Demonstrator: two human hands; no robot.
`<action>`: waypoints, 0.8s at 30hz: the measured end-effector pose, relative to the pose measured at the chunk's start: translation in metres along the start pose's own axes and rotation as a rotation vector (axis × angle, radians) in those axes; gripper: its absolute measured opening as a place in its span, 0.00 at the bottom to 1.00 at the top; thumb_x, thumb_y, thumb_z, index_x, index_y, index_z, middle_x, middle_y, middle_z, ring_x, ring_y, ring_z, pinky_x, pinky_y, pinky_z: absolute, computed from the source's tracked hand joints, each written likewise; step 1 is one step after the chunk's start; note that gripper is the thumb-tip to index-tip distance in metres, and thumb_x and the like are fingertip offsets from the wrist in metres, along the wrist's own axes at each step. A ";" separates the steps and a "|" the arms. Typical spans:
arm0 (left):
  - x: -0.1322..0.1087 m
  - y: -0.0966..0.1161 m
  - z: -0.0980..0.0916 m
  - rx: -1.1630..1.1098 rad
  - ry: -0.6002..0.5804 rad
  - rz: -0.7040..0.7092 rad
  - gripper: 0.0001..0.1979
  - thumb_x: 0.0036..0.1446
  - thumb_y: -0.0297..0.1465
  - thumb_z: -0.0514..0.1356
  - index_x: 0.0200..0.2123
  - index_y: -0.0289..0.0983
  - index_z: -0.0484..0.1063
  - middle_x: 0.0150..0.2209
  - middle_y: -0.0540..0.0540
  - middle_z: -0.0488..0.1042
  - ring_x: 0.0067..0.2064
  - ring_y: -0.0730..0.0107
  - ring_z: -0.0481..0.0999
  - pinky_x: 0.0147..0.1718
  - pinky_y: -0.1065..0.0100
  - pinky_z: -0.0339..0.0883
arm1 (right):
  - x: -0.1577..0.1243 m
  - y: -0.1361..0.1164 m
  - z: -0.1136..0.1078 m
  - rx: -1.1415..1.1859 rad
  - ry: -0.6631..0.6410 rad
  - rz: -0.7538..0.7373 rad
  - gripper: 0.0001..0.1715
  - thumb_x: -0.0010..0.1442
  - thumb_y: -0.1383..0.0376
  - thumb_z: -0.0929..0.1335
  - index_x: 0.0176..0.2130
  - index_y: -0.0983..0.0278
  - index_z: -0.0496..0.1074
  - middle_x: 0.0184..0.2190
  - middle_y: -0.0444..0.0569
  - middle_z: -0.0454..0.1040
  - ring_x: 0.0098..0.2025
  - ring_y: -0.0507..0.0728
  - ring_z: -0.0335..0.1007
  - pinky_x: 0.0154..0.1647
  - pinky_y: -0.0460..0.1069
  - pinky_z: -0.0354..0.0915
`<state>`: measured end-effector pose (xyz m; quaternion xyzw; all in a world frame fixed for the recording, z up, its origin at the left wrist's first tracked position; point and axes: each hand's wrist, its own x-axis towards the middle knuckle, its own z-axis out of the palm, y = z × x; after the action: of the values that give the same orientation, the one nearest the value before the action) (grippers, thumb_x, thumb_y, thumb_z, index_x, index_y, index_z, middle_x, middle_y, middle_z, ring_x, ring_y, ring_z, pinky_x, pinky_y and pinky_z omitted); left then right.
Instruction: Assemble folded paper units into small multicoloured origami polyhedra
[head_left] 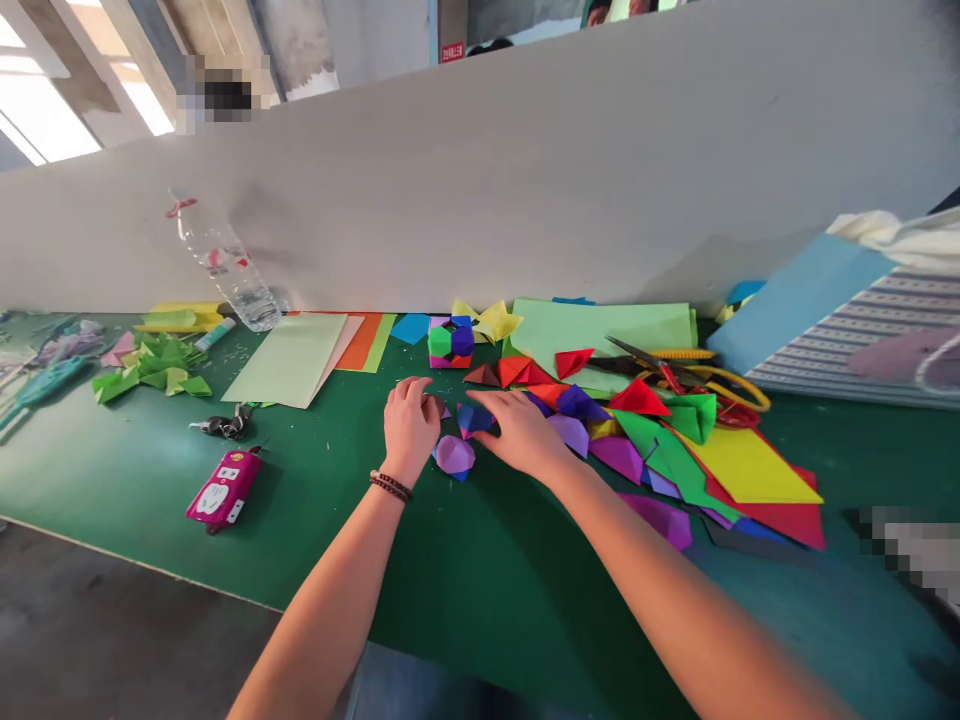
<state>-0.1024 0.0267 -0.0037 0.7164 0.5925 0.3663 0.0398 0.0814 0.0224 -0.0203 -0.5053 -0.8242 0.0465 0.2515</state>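
- Landmark: a multicoloured folded-paper cube (pixel 451 342), sitting toward the far edge of the green counter (pixel 127 480).
- Left hand (pixel 410 428): just in front of the cube, fingers curled downward, grip narrow. Cannot tell whether it pinches anything. A beaded bracelet (pixel 391 486) circles the wrist.
- Right hand (pixel 521 432): in front of the cube and to its right, grip wide, fingers (pixel 499 405) stretched out low. The fingertips rest on a dark blue folded paper unit (pixel 471 420), not visibly closed on it.
- A purple-and-blue folded paper unit (pixel 454 456) lies on the counter in front of the cube, between the hands. Rounded purple face, blue points beneath.
- Handling, judged: both units look very light, crisp along the folds and soft across the faces, so easily crushed. Safest hold is a light pinch on a folded edge or corner, not pressure on the middle.
- Right of the cube: a heap of coloured paper triangles (pixel 637 430), then yellow-handled scissors (pixel 666 372) over light green paper sheets (pixel 600 325).
- Left of the cube: a pale green paper sheet (pixel 289 358), a clear plastic bottle (pixel 225 265), green folded paper pieces (pixel 154 368) and a pink pouch (pixel 223 490).
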 end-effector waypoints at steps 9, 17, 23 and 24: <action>-0.017 -0.008 -0.017 -0.107 -0.398 0.292 0.26 0.35 0.38 0.74 0.39 0.39 0.71 0.51 0.41 0.69 0.60 0.48 0.62 0.58 0.49 0.61 | -0.003 0.013 -0.001 0.057 -0.030 -0.024 0.20 0.55 0.63 0.71 0.49 0.60 0.73 0.46 0.52 0.77 0.49 0.65 0.71 0.51 0.61 0.66; -0.013 -0.009 -0.004 -0.055 -0.106 0.317 0.12 0.53 0.31 0.64 0.42 0.37 0.73 0.50 0.41 0.72 0.57 0.53 0.67 0.58 0.50 0.63 | -0.042 0.019 -0.028 1.047 0.226 0.483 0.18 0.55 0.50 0.70 0.42 0.57 0.74 0.38 0.47 0.78 0.39 0.58 0.74 0.40 0.54 0.70; -0.032 0.041 0.002 -0.519 -0.074 0.138 0.10 0.62 0.33 0.56 0.43 0.37 0.74 0.43 0.44 0.78 0.45 0.66 0.77 0.47 0.63 0.73 | -0.062 0.007 -0.022 1.318 0.118 0.522 0.16 0.55 0.50 0.69 0.37 0.57 0.73 0.35 0.46 0.77 0.39 0.58 0.74 0.37 0.53 0.71; -0.035 0.048 0.005 -0.577 -0.132 0.098 0.10 0.61 0.33 0.57 0.43 0.37 0.74 0.42 0.44 0.78 0.43 0.67 0.77 0.44 0.65 0.74 | -0.064 0.006 -0.022 1.281 0.073 0.497 0.16 0.56 0.50 0.68 0.39 0.58 0.73 0.36 0.47 0.77 0.40 0.59 0.74 0.37 0.53 0.72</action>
<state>-0.0615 -0.0164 -0.0007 0.7256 0.4247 0.4738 0.2621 0.1200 -0.0329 -0.0264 -0.4324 -0.4849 0.5637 0.5101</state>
